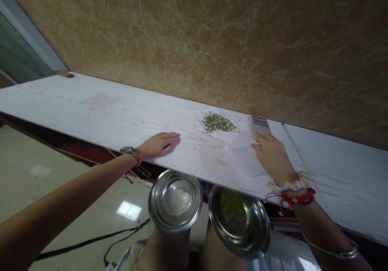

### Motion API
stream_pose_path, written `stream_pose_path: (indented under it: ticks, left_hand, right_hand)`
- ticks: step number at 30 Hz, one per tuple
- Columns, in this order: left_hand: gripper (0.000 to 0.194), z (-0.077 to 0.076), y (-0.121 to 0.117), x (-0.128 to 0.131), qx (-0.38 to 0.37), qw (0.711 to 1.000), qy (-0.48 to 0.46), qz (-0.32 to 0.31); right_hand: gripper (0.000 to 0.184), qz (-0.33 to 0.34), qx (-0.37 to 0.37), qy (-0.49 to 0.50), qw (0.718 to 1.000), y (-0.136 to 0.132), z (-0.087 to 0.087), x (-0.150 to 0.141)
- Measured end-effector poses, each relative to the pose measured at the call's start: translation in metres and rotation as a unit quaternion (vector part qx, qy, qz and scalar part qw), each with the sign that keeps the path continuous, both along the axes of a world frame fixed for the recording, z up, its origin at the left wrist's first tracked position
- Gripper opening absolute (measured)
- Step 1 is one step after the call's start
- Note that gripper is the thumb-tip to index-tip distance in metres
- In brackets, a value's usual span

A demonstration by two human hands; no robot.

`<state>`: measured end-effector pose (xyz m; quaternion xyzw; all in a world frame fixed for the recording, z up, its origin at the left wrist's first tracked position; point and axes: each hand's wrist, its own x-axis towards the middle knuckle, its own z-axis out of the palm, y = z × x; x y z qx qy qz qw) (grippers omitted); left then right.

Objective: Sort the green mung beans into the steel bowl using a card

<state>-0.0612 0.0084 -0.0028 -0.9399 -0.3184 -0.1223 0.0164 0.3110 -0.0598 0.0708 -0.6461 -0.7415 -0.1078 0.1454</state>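
Observation:
My left hand [159, 143] lies flat on the white tabletop [100, 109], fingers stretched out, holding nothing. My right hand [271, 156] rests on a white sheet of paper [244, 156], its fingertips touching a pink phone [260, 125] by the wall. A small heap of green beans [218, 122] sits on the table between the two hands, nearer the right one. On my knees below the table edge stand two steel bowls: the left bowl [175, 201] holds white grains, the right bowl [239, 220] holds green beans.
A brown marbled wall [230, 45] runs right behind the table. A small wooden block [64, 74] lies at the table's far left end. A black cable [91, 240] trails over the tiled floor. A seam [295, 150] splits the tabletop at the right.

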Motion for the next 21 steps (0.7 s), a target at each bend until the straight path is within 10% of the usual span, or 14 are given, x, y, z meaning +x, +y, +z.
stream_pose_path:
  ticks: [21]
  left_hand:
    - [0.035, -0.002, 0.001, 0.001, -0.026, 0.999, -0.017, 0.024]
  right_hand:
    - [0.033, -0.057, -0.045, 0.025, 0.997, 0.002, -0.027, -0.010]
